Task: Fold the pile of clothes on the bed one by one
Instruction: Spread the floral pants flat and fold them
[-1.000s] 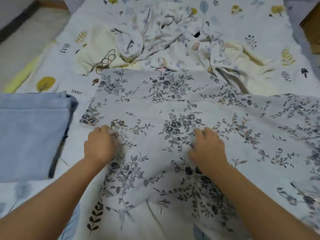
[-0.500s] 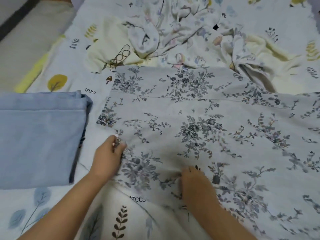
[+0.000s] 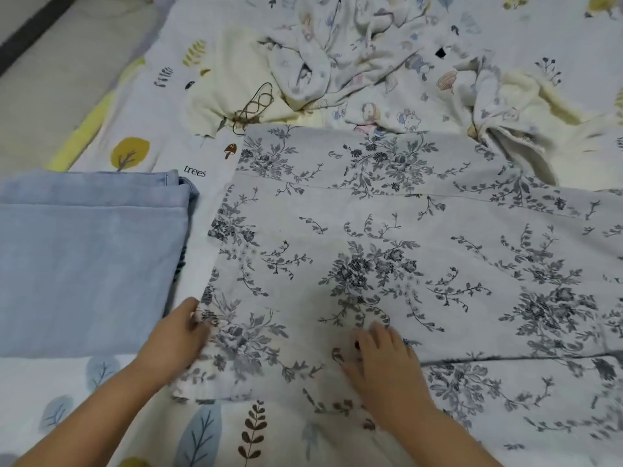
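Note:
A grey garment with a dark floral print lies spread flat across the middle of the bed. My left hand pinches its left edge near the lower corner. My right hand rests flat on the fabric close to the near hem, fingers spread. Beyond the garment sits a crumpled pile of pale clothes with small cartoon prints and cream lining. A folded light blue garment lies to the left.
The bed sheet is white with tree and leaf prints. A thin brown cord lies on the cream cloth at the pile's left. The floor shows beyond the bed's left edge.
Both hands slid toward me along the floral garment, smoothing it. The left hand moved to its left edge and gripped it. The view shifted left, showing more of the blue garment.

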### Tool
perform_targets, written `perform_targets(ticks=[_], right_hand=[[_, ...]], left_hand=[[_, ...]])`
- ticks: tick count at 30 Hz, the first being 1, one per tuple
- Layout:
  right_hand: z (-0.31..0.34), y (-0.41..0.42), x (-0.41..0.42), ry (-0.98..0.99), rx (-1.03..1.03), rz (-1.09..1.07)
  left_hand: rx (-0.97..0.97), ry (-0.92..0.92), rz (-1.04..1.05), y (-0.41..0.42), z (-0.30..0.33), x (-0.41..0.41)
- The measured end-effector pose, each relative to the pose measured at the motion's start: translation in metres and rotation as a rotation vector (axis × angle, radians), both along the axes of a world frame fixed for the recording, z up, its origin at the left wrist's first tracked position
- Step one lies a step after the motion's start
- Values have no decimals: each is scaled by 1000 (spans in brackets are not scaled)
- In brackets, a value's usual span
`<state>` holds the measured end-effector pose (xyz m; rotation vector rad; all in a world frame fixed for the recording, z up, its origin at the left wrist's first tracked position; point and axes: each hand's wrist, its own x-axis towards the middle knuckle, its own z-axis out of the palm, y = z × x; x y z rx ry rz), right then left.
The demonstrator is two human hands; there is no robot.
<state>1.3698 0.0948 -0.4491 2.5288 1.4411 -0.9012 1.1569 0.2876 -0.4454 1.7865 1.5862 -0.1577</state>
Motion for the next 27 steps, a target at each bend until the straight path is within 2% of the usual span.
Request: perform_targets(ticks=[2,4,6,8,10,12,13,15,17,19,24,27], right_hand=[[-3,-6,6,-69,-19,-44],[-10,-14,8,-112,-65,-67],[-15,-21,5,-45,-219,-54],[-14,-21,2,20,-286,-49],[-11,-14,8,12,-78,-125],[-8,-5,23,-56,125,-216],[-9,-1,34,-106,173,-245],[-15,2,56,-165,142,-291],[-26,-4,73,-149,26,-345],[-36,-17,79,-131,-66,-313],[-36,-40,71,-60,-54,-234],[-20,-52,79,46,17,-213]], left_hand=[[156,111,-48,-3,3,-9],[209,338,-221,-12,3,-9],[254,508,-357,-22,4,2],[346,457,-425,-23,5,25],[440,264,-497,-24,-1,54],[472,148,-601,-27,-12,85],[478,116,-644,-31,-18,101],[427,70,-696,-39,-33,128],[348,68,-742,-44,-52,142],[309,142,-812,-49,-70,140],[274,268,-852,-52,-75,143],[232,248,-879,-46,-53,160]])
